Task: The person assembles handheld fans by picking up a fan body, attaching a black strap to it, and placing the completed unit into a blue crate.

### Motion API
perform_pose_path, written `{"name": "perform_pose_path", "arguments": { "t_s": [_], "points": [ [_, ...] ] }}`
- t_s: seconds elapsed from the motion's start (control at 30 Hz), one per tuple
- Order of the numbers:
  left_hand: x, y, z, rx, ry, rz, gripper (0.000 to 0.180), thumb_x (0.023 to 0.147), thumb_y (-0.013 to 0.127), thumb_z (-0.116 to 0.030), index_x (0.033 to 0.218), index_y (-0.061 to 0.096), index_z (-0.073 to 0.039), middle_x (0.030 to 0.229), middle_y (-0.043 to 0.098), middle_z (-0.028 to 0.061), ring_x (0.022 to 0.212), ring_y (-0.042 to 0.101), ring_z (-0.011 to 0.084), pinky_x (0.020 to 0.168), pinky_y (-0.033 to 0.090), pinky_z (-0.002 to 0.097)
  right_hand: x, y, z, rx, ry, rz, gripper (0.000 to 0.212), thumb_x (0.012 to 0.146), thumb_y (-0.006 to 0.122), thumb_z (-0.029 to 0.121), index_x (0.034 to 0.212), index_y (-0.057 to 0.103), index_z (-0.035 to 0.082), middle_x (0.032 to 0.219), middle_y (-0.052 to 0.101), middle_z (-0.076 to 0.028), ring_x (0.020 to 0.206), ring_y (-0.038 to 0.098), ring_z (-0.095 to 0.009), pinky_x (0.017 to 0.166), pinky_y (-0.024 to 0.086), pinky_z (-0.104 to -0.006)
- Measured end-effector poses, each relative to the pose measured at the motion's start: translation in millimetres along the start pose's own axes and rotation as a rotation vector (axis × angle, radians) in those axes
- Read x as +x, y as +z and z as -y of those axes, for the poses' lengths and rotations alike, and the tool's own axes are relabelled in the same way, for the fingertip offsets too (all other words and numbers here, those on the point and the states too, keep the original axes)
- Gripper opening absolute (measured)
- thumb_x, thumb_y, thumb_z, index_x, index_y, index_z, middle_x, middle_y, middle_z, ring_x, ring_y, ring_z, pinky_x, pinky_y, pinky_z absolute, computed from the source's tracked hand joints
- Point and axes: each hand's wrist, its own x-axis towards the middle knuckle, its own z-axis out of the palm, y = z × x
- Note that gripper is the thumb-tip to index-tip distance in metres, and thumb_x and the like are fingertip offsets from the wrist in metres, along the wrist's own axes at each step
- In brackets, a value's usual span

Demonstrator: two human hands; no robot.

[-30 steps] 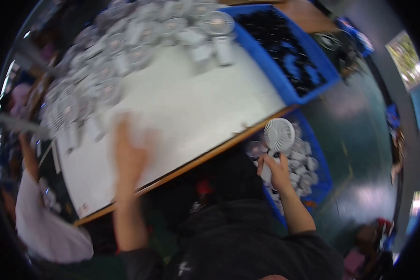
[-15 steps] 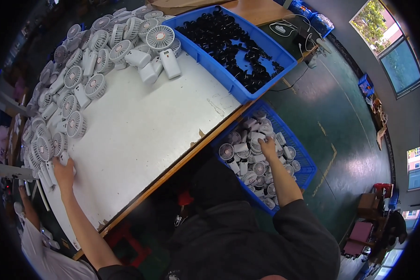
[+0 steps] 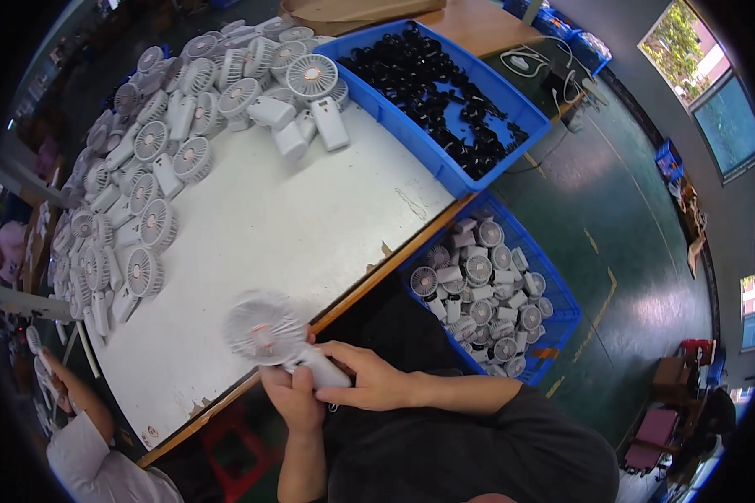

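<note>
Ideally, the left hand (image 3: pixel 292 404), closed around the neck of the white handheld fan (image 3: pixel 264 325), and the right hand (image 3: pixel 376 382), clasping its handle, press lightly and evenly, fingers clear of the grille, steadying it above the worktable (image 3: pixel 310 226) near its front edge.

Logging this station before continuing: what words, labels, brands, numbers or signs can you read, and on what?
None can be read.
Held handheld fan: orange hub marking, too blurred.
Piled handheld fans on the white tabletop: hub markings, too small.
Tabletop's near-left corner: reddish mark, too small.
</note>
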Motion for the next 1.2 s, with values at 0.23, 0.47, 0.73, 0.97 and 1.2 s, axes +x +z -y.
{"name": "perform_pose_path", "arguments": {
  "t_s": [0.23, 0.47, 0.73, 0.97, 1.2],
  "points": [
    [36.8, -12.2, -12.3, -0.408, -0.524, 0.038, 0.047, 0.104, 0.038, -0.041, 0.123, 0.051, 0.001, 0.110, 0.064, 0.0170, 0.088, 0.068, 0.0261, 0.069, 0.058, 0.0421, 5.7, 7.3, 13.4, -0.695, -0.204, 0.076, 0.042, 0.087, 0.070, 0.028, 0.109, 0.050, -0.001, 0.093, 0.063, -0.022, 0.083, 0.066, -0.037, 0.067, 0.054, -0.0418],
    [19.5, 16.9, -17.2, -0.443, -0.545, 0.465, 0.078, 0.082, 0.075, -0.035, 0.138, 0.042, 0.008, 0.132, 0.055, 0.0234, 0.126, 0.052, 0.0363, 0.110, 0.039, 0.0460, 41.5, -67.6, 109.9, -0.992, -0.136, 0.430, 0.049, 0.096, 0.053, 0.042, 0.114, 0.059, -0.003, 0.094, 0.069, -0.023, 0.085, 0.067, -0.036, 0.072, 0.054, -0.0454],
    [19.4, -12.6, -28.1, -0.545, -0.351, 0.498, 0.030, 0.079, 0.064, 0.011, 0.108, 0.060, 0.004, 0.097, 0.061, 0.0173, 0.096, 0.063, 0.0302, 0.072, 0.063, 0.0446, 94.8, -378.7, 151.9, -1.623, 0.497, -0.682, 0.024, 0.082, 0.060, 0.007, 0.103, 0.066, -0.002, 0.109, 0.066, -0.027, 0.105, 0.064, -0.042, 0.089, 0.052, -0.0487],
    [22.5, -35.5, -45.8, -0.383, -0.275, 0.477, 0.021, 0.082, 0.065, 0.008, 0.101, 0.057, 0.001, 0.092, 0.061, 0.0174, 0.092, 0.063, 0.0294, 0.065, 0.062, 0.0385, 101.2, -371.1, 152.5, -1.675, 0.484, -0.763, 0.018, 0.084, 0.058, 0.004, 0.100, 0.067, -0.001, 0.104, 0.068, -0.026, 0.101, 0.066, -0.041, 0.085, 0.054, -0.0487],
    [19.6, -24.5, -46.3, -0.029, -0.309, 0.300, 0.020, 0.087, 0.069, -0.001, 0.104, 0.058, 0.002, 0.088, 0.065, 0.0108, 0.078, 0.067, 0.0168, 0.063, 0.059, 0.0300, 104.1, -322.7, 169.0, -1.535, -0.012, -0.811, 0.023, 0.083, 0.057, 0.000, 0.102, 0.069, 0.002, 0.101, 0.069, -0.023, 0.098, 0.066, -0.041, 0.086, 0.051, -0.0463]
  ]
}}
